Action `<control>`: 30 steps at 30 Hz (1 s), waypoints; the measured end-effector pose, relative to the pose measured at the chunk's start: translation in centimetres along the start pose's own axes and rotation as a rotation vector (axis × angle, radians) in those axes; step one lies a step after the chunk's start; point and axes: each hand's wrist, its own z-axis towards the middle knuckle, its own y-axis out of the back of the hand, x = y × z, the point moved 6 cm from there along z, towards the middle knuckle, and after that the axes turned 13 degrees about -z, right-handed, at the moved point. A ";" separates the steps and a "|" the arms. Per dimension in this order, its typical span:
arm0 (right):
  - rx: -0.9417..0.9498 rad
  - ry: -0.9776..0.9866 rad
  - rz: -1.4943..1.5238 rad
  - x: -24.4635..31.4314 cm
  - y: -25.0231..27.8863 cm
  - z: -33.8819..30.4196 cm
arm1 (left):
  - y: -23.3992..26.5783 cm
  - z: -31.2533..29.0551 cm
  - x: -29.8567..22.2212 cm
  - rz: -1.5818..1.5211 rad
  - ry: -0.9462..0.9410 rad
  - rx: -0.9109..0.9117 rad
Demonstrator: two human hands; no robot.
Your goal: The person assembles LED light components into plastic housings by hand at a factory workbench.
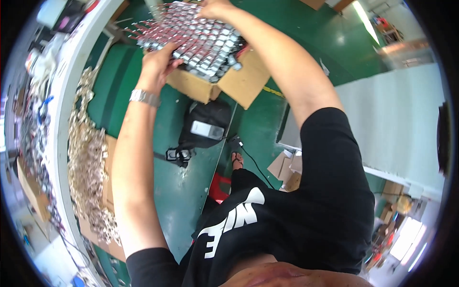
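Metallic parts array (pixel 201 40): left hand (pixel 158 63) grips near-left edge, right hand (pixel 215 9) grip unclear; apparent positioning at carton (pixel 245 79), next needing level support.

Workshop or sm. factory, by the looks: batch of silvery pcs w/ red strands (pixel 203 40) above cardbd box (pixel 246 81); pale pcs heaped (pixel 88 167) at L; green flr (pixel 330 36); cluttered bench-side area (pixel 38 126).

Far, left of centre, slanted rows of small silvery parts (pixel 203 40) with red strands fill an open cardboard box's (pixel 246 79) mouth.
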 end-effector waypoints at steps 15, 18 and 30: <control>0.069 0.354 0.435 11.7 2.2 -13.3 | 10.5 -11.4 -3.0 0.014 -0.092 -0.104; -0.188 0.314 0.188 14.2 -0.4 -14.4 | 14.0 -13.9 -2.5 0.082 -0.130 -0.139; 0.191 0.342 0.333 23.2 -14.8 -25.6 | 28.8 -25.7 5.6 0.012 -0.082 -0.369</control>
